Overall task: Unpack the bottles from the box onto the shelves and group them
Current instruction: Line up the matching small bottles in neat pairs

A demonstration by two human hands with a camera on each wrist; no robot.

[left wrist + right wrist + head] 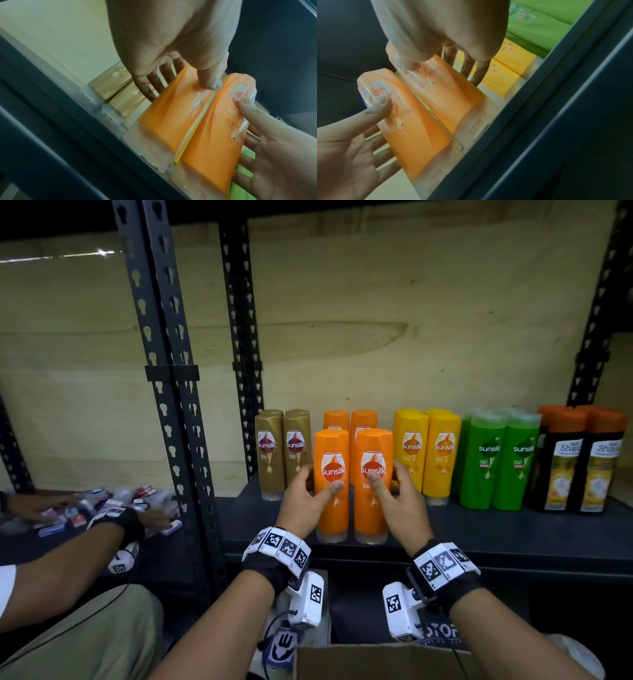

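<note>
Two orange Sunsilk bottles stand side by side, cap down, near the front of the dark shelf (479, 539). My left hand (318, 481) grips the left orange bottle (331, 508), thumb on the label and fingers round its left side. My right hand (385, 474) grips the right orange bottle (373, 508) the same way from the right. The left wrist view shows my left hand (181, 88) on its bottle (168, 121). In the right wrist view my right hand (444, 71) holds its bottle (450, 97). The open cardboard box (376, 660) lies below; its inside is hidden.
On the shelf stand two more orange bottles (349, 422) behind, brown bottles (284, 453) on the left, then yellow (428, 453), green (496, 460) and black orange-capped bottles (582, 463) on the right. A black upright (171, 392) divides the bays. Another person's arm (68, 549) handles small packets (102, 505).
</note>
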